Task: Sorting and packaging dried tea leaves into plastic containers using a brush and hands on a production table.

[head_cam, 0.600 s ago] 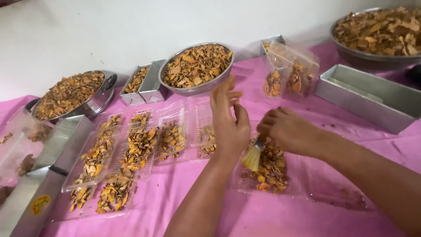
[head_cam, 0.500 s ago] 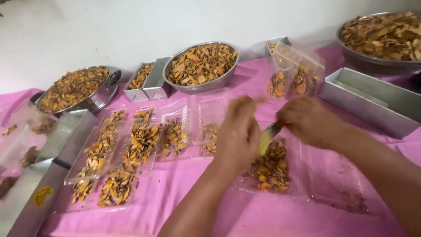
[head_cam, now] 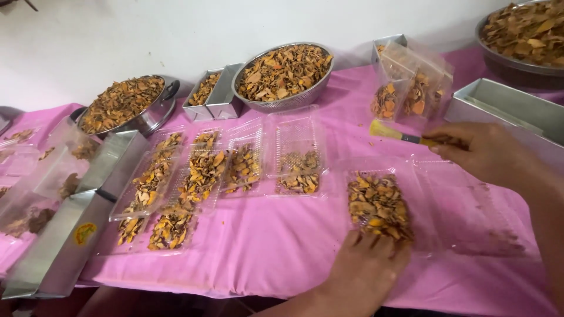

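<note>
- Both hands have split apart since half a second back: they were bunched together over the tray, now the right hand (head_cam: 487, 154) is off to the right and the left hand (head_cam: 367, 264) has dropped to the tray's near edge.
- Right fingers are pinched shut on the handle of a small brush (head_cam: 398, 134), yellow bristles pointing left, up in the air above the table.
- Left fingertips are spread a bit, pressing the near rim of the clear plastic tray (head_cam: 411, 182) that's full of dried orange-brown chips (head_cam: 377, 205).
- Handling-wise, I'd say the tray is light, thin and flexy, so hold it by the rim; the chips look brittle and crumbly.
- Pink tablecloth (head_cam: 282, 240) underneath, more filled trays (head_cam: 205, 173) to the left, metal bowls (head_cam: 285, 73) of chips behind, and a plain white wall (head_cam: 176, 29).
</note>
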